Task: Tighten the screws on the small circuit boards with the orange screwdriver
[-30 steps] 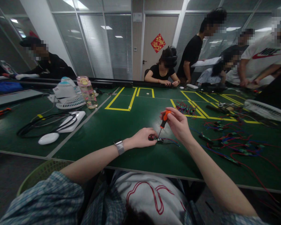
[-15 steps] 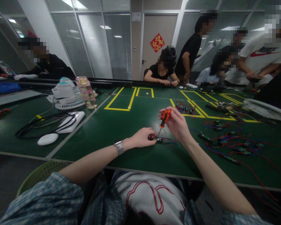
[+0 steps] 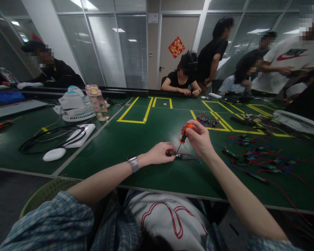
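Note:
My right hand (image 3: pixel 199 137) is closed on the orange and black handle of a screwdriver (image 3: pixel 184 134). Its thin shaft slants down, and the tip meets a small circuit board (image 3: pixel 179 156) with red and blue wires trailing to the right. My left hand (image 3: pixel 162 152) lies on the green table and pinches the board's left end, where a dark red part shows between the fingers. Just what lies under those fingers is hidden. The board is small, so its fine details cannot be made out.
Several wired circuit boards (image 3: pixel 270 168) lie loose at the right, and a further cluster (image 3: pixel 208 121) sits by the yellow tape. To the left are a white fan (image 3: pixel 74 104), a bottle (image 3: pixel 97 104), a black cable (image 3: pixel 28 146) and a white mouse (image 3: pixel 54 154). Other people sit and stand beyond.
The fingers of my right hand have shifted on the screwdriver handle, and the handle leans slightly more to the right. My left hand and the board stay in place.

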Tool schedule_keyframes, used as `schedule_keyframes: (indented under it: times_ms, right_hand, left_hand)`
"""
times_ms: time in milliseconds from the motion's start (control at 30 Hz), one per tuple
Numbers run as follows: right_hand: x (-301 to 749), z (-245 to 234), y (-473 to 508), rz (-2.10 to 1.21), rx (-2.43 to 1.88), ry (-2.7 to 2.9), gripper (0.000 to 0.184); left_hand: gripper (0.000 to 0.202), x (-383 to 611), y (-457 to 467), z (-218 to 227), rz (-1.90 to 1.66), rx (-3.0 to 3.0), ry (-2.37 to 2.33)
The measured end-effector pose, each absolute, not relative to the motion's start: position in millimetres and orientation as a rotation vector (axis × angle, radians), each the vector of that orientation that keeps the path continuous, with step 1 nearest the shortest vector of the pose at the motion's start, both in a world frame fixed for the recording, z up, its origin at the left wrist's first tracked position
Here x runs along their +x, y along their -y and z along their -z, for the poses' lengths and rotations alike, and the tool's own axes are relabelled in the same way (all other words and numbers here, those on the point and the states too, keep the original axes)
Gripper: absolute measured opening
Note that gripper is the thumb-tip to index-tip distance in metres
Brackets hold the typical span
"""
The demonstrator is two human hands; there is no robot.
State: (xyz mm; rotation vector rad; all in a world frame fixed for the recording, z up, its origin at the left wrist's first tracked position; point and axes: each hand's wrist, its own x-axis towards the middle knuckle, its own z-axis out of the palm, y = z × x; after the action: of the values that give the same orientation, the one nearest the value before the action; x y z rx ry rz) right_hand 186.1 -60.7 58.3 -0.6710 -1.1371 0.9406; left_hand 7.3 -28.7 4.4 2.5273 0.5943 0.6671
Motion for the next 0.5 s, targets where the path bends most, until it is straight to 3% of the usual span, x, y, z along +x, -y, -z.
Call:
schedule_keyframes:
  times_ms: [500]
  right_hand:
    - [188.2, -58.8, 61.5, -1.12, -0.59, 1.114, 0.028]
  left_hand:
    - [0.014, 7.2, 29.2, -4.7, -0.645, 2.548, -0.624]
